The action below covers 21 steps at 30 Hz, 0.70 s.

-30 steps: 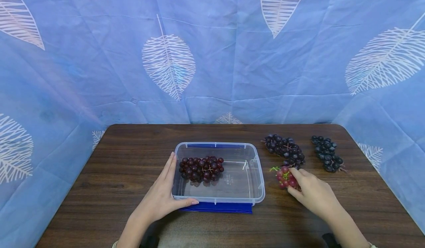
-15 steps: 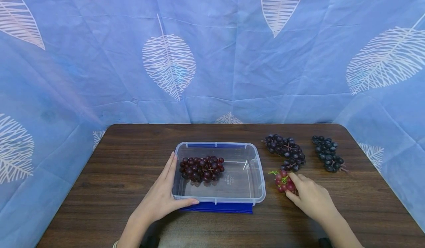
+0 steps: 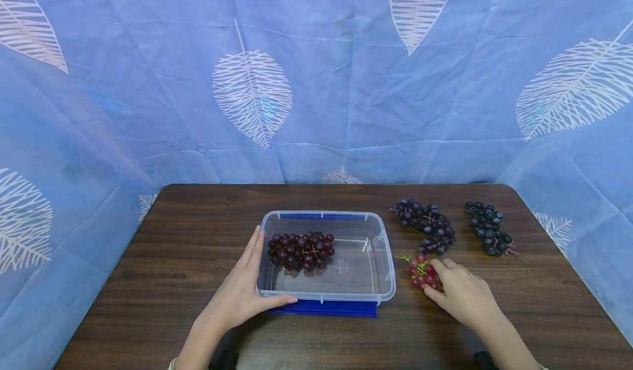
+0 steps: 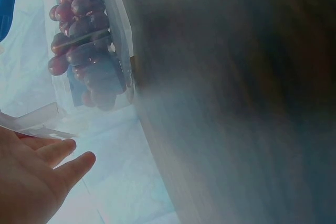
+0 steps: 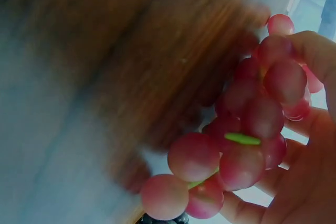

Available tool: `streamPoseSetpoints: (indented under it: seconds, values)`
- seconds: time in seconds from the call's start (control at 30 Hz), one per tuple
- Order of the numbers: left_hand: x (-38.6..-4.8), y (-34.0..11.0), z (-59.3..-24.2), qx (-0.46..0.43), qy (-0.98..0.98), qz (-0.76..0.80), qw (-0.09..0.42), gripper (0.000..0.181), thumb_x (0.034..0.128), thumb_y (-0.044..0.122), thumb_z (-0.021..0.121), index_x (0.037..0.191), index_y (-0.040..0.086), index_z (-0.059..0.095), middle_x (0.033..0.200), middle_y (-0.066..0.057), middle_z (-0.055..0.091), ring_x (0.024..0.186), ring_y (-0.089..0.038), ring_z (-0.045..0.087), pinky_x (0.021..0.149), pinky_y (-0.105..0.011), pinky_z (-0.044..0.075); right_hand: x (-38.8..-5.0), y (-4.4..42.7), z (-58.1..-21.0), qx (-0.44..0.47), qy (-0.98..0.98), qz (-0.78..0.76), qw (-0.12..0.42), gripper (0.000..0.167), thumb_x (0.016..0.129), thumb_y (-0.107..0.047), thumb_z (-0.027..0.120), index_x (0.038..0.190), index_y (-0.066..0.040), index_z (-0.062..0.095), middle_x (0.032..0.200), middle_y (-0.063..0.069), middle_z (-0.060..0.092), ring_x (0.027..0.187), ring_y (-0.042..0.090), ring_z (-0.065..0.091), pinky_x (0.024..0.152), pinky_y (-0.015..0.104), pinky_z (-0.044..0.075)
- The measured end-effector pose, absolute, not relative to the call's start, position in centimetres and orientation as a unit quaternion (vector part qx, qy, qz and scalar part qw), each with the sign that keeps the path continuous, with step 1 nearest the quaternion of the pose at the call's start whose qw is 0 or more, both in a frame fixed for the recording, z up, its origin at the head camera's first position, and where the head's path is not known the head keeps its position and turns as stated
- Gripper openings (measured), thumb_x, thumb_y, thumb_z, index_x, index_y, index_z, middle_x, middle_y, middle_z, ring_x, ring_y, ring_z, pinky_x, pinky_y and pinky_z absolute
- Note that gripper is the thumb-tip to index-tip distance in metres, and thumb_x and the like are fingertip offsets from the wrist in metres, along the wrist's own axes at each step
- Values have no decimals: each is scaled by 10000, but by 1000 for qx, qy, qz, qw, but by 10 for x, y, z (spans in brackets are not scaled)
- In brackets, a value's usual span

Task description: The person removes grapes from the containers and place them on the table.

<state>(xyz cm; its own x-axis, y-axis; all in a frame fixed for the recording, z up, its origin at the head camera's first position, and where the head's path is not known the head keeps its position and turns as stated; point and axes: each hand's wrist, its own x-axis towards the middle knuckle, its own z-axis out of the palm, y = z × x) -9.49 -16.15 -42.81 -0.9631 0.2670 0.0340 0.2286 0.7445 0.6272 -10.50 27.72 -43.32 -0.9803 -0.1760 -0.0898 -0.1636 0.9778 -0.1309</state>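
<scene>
red grapes (image 3: 420, 272), one bunch: right of the box (image 3: 358, 282), clamped between thumb and fingers of the right hand (image 3: 461, 292). box: clear; dark grapes (image 3: 299, 250) inside, at left. left hand (image 3: 237, 293): fingers and thumb apart, touching the box's left side and front rim. black grapes (image 3: 487, 230): two bunches on the table (image 3: 207, 221).

The dark wood-grain counter (image 3: 193, 254) bears a clear plastic container (image 3: 358, 282), a purple-black grape bunch (image 3: 437, 226) and a blue-black grape bunch (image 3: 487, 231).
</scene>
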Motion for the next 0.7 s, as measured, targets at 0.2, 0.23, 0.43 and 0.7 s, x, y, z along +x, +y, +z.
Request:
streamPoseSetpoints:
  seconds: [0.2, 0.23, 0.43, 0.7]
  values:
    - [-95, -161, -428, 133, 933, 333, 35, 1387, 781, 758, 792, 1711, 130, -23, 1781, -82, -76, 1606, -425, 149, 1194, -693, 314, -103, 280, -433, -88, 993, -58, 49, 634, 913, -373, 822, 1307, 92, 647, 1247, 364, 646, 1091, 516, 679, 767, 646, 594]
    - [-95, -161, -427, 134, 933, 333, 35, 1387, 783, 754, 794, 1710, 127, -25, 1782, -86, -75, 1606, -428, 149, 1193, -695, 314, -103, 280, -433, -88, 993, -59, 48, 639, 912, -385, 823, 1304, 89, 647, 1243, 360, 648, 1089, 516, 679, 767, 645, 594]
    - [-97, -161, -426, 138, 933, 329, 36, 1385, 791, 744, 796, 1708, 120, -33, 1782, -93, -78, 1605, -435, 147, 1188, -697, 320, -99, 282, -431, -90, 993, -64, 36, 710, 891, -460, 829, 1334, 62, 637, 1234, 342, 654, 1065, 518, 683, 754, 649, 591]
    - [-96, -162, -426, 139, 936, 322, 31, 1395, 782, 754, 795, 1708, 110, -27, 1781, -104, -72, 1598, -446, 164, 1180, -695, 335, -93, 279, -423, -102, 993, -59, -9, 749, 871, -500, 838, 1393, -6, 626, 1241, 276, 668, 1066, 484, 675, 810, 730, 540]
